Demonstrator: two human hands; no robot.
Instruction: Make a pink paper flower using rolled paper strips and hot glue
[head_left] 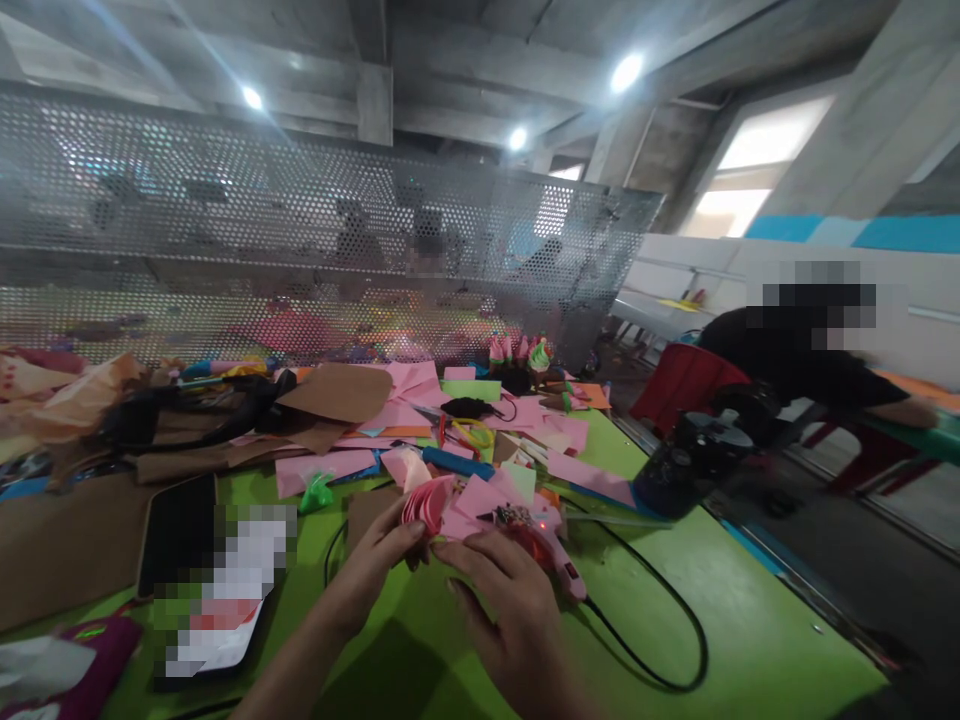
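My left hand (382, 560) is closed on a pink layered paper piece (427, 503) with curved, ruffled folds. Close beside it, my right hand (499, 585) has its fingertips at the lower edge of that piece, thumb apart from the index finger. Just beyond my right hand lies a pink glue gun (562, 560) with a small red light lit. Its black cord (703, 640) loops over the green table. Pink paper sheets (469, 508) are behind the held piece. What lies under my fingertips is hidden.
A phone with a lit screen (236, 590) and a dark phone (178, 530) lie left. Brown paper (67, 545), a blue stick (457, 463) and a green bundle (316, 492) clutter the green table (675, 590). A perforated metal screen (300, 220) stands behind. A person (780, 350) sits right.
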